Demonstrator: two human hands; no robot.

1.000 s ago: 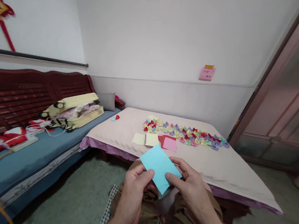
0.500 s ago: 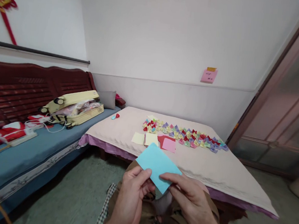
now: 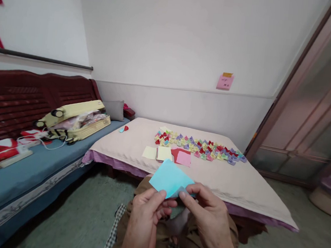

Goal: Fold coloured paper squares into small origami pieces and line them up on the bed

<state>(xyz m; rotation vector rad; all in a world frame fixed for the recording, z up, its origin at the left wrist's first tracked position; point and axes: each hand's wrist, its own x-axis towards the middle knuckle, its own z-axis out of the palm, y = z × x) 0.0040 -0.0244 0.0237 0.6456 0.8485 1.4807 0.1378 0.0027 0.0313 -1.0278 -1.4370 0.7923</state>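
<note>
Blue paper (image 3: 168,175) is pinched between both hands, above the person's lap and short of the bed (image 3: 244,182).
From where I stand, the left hand (image 3: 146,214) has its thumb on the sheet's near-left edge, fingers curled underneath, while the right hand (image 3: 208,212) grips the near-right part between thumb and forefinger; the two hands are apart, joined only by the paper. It's a plain, bright sheet with straight edges, its near-right side turned over in a shaded flap. One corner points away, towards the yellow stack (image 3: 164,153) on the bed, and the longest visible edge slants from there down to the right. Beyond lie small folded paper pieces (image 3: 198,146) in many colours.
</note>
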